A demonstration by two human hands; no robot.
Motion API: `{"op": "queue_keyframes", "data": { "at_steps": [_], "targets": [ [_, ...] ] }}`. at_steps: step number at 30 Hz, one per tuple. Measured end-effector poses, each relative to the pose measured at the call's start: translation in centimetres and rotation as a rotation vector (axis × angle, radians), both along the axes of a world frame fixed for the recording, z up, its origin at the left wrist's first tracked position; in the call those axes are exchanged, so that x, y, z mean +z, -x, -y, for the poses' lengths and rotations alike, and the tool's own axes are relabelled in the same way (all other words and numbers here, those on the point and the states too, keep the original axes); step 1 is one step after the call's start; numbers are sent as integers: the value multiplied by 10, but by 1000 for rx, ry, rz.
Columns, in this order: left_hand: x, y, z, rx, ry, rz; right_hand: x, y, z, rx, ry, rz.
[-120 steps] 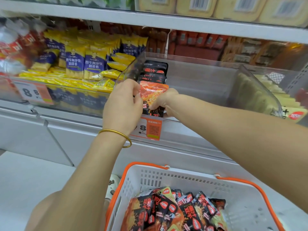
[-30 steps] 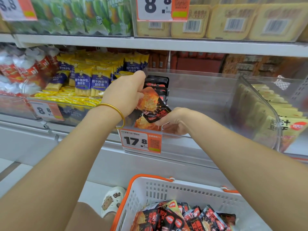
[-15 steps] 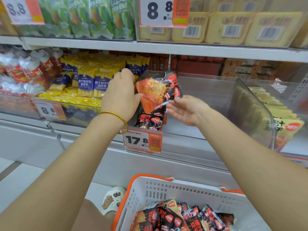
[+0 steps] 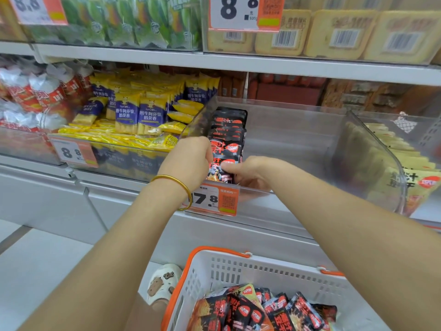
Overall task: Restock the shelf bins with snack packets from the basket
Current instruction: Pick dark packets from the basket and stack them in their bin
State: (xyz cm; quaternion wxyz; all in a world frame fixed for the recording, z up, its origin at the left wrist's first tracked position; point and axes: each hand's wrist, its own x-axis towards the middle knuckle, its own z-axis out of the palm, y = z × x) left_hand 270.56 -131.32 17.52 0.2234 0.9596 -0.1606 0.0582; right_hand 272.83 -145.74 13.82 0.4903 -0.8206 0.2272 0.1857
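Observation:
A clear plastic shelf bin (image 4: 298,139) holds a row of black-and-orange snack packets (image 4: 228,130) along its left wall. My left hand (image 4: 188,158) and my right hand (image 4: 248,172) both grip the front packet (image 4: 220,170) at the bin's front left corner, standing it against the row. The rest of the bin's floor is bare. Below, a white basket (image 4: 262,271) with orange handles holds several more of the same packets (image 4: 260,311).
A bin of yellow-and-blue wafer packets (image 4: 143,113) sits to the left, a bin of pale yellow packets (image 4: 405,168) to the right. An upper shelf (image 4: 238,63) overhangs. A price tag (image 4: 214,199) hangs on the bin front. A foot in a white sandal (image 4: 162,283) stands beside the basket.
Both hands lowered the packet from above the row down into the bin's front left corner, where it now stands against the other packets.

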Motion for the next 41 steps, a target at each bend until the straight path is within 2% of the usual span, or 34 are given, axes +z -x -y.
{"op": "queue_keyframes", "data": {
  "at_steps": [3, 7, 11, 16, 22, 24, 26, 30, 33, 36, 41],
  "targets": [
    [-3, 0, 6, -10, -43, -57, 3, 1, -7, 0, -77, -162],
    [-13, -7, 13, -40, -109, -124, 9, 0, -14, -23, -8, -187],
    [-14, -15, 14, -81, -158, -206, 5, -8, -16, -47, 57, 7],
    [-11, -22, 15, -149, -257, -277, 2, -21, -18, -200, -45, 150],
    [-8, -32, 18, -268, -317, -350, -6, -35, -16, -282, 103, 433],
    [-7, -33, 20, -280, -307, -361, -6, -38, -16, -281, 113, 465],
    [-7, -34, 21, -275, -328, -375, -6, -36, -17, -252, 96, 406],
    [-11, -37, 23, -255, -386, -429, -4, -32, -12, -287, -134, 234],
    [-12, -38, 25, -233, -388, -458, 2, -29, -9, -246, -211, 131],
    [-12, -37, 26, -214, -368, -465, 1, -30, -12, -161, -159, 57],
    [-11, -37, 24, -200, -352, -465, -10, -38, -18, -100, 41, 221]
  ]
}}
